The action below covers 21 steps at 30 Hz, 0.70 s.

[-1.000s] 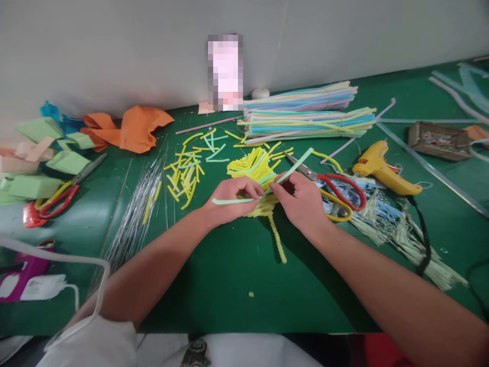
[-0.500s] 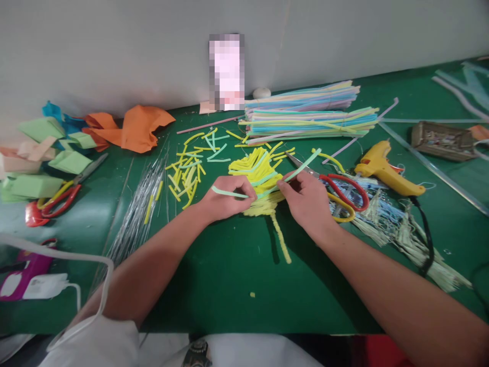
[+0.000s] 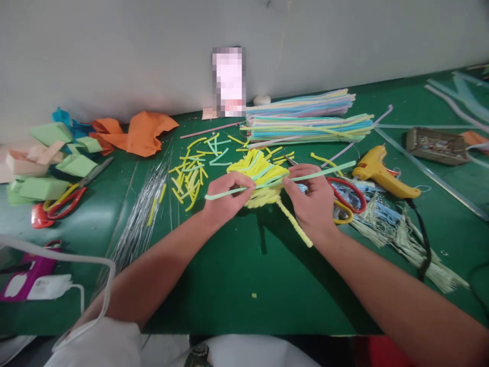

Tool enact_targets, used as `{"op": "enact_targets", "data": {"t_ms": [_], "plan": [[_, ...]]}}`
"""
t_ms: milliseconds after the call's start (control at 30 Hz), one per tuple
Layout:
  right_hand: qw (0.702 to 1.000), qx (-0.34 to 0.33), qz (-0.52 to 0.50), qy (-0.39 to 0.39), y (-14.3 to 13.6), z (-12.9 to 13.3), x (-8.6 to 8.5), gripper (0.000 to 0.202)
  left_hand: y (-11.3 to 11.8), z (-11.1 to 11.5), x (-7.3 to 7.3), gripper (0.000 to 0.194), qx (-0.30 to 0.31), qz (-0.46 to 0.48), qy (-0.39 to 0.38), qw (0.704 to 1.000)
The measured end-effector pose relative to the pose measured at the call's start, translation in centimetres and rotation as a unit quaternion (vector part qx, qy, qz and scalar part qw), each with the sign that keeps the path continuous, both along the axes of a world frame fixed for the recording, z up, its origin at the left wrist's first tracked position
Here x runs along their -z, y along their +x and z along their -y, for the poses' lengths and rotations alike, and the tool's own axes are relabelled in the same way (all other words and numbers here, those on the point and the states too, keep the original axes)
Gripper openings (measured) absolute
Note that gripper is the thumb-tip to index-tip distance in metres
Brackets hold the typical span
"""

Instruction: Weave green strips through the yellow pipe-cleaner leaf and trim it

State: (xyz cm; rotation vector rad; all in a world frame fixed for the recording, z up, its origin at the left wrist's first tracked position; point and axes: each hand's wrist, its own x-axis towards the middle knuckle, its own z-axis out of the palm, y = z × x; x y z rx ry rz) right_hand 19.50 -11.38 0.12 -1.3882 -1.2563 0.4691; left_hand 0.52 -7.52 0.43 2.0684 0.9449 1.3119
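A leaf shape built from yellow pipe cleaners point(image 3: 263, 196) is between my two hands, with mint-green strands laid across it. Its yellow stem point(image 3: 294, 223) slants down to the right. Across the leaf runs a long mint-green pipe cleaner point(image 3: 328, 172). My left hand point(image 3: 227, 199) pinches it at the leaf's left side, and a tail sticks out over the knuckles. At the leaf's right edge, my right hand point(image 3: 311, 196) pinches the same strand, its free end pointing right. Whether my fingertips also grip the leaf is hard to make out.
Scissors point(image 3: 353, 196) and a yellow glue gun point(image 3: 384, 171) lie to the right. Behind are pipe-cleaner bundles point(image 3: 305, 127) and a propped phone point(image 3: 229, 81). Cut yellow pieces point(image 3: 187, 176), wires point(image 3: 141, 209), more scissors point(image 3: 66, 201) and folded paper point(image 3: 147, 135) lie leftward.
The mint-green strand now extends farther right past my right hand and lies flatter. The leaf has turned, so its stem swings to the right. Both hands still pinch the strand.
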Motion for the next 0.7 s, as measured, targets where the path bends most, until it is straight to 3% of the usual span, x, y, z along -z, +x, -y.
{"op": "enact_targets", "data": {"t_ms": [67,200,333,467,600,700], "plan": [[1.000,-0.005,-0.017,-0.008,0.0,-0.2,0.2,0.014,0.1,0.3,-0.1,0.007,-0.007,-0.009,0.042,0.999],[0.991,-0.056,-0.104,-0.064,-0.2,-0.5,0.8,0.040,-0.1,0.6,-0.4,0.005,-0.005,-0.050,0.117,0.992],[0.979,-0.086,-0.166,-0.085,-0.2,-0.7,1.3,0.054,-0.3,0.5,-0.4,0.004,0.043,-0.061,0.146,0.986],[0.976,-0.103,-0.151,-0.117,0.1,-0.7,1.1,0.037,-0.2,0.2,0.0,0.007,0.073,-0.094,0.136,0.983],[0.993,-0.064,-0.056,-0.078,0.3,-0.5,0.4,0.017,-0.1,-0.3,0.6,0.009,0.069,-0.120,0.080,0.987],[0.995,-0.046,-0.011,-0.087,0.3,-0.4,0.0,0.014,-0.1,-0.5,1.0,0.010,0.070,-0.120,0.048,0.989]]}}
